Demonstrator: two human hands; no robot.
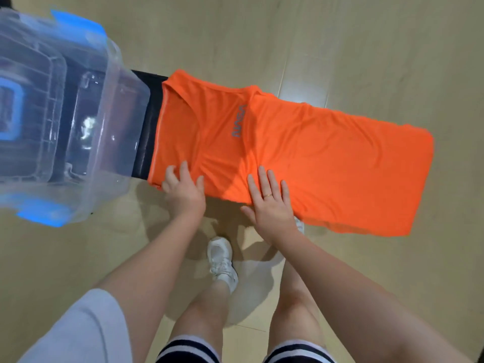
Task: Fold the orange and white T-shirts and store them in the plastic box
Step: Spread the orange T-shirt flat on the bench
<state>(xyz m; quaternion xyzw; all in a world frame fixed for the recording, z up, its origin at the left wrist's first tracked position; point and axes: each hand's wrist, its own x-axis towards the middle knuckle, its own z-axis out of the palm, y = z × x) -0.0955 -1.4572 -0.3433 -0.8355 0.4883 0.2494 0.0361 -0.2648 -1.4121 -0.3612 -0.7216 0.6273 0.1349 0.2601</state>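
- Orange shirt (pixel 301 153) lies spread in a long strip on a narrow black surface (pixel 146 127), folded lengthwise, sides tucked in.
- Collar end points toward the box (pixel 78 113); hem end hangs out past the surface over the floor (pixel 366 48), right side of view.
- Grey lettering (pixel 239 121) on the chest, facing up and reading sideways.
- Left hand (pixel 183 189) rests on the near edge of the shirt by the collar end, fingers loosely spread and slightly curled, thumb at the fabric edge. Cannot tell whether it pinches the cloth or only presses it.
- Right hand (pixel 272 203) lies flat on the near edge around mid-shirt, fingers straight and apart, palm down, gripping nothing. Ring (pixel 267 195) on one finger.
- Fabric bunches into soft creases between the two hands.
- Box is clear plastic with blue latches (pixel 39 210), open, standing at the left end of the black surface, just beside the collar. Contents blurred; cannot tell what is inside.
- White shirt not made out anywhere in view.
- Person stands at the near side; white shoe (pixel 221 260) on the pale floor below the shirt, pale sleeve (pixel 78 331) at lower left, dark shorts (pixel 188 349) with white stripes.
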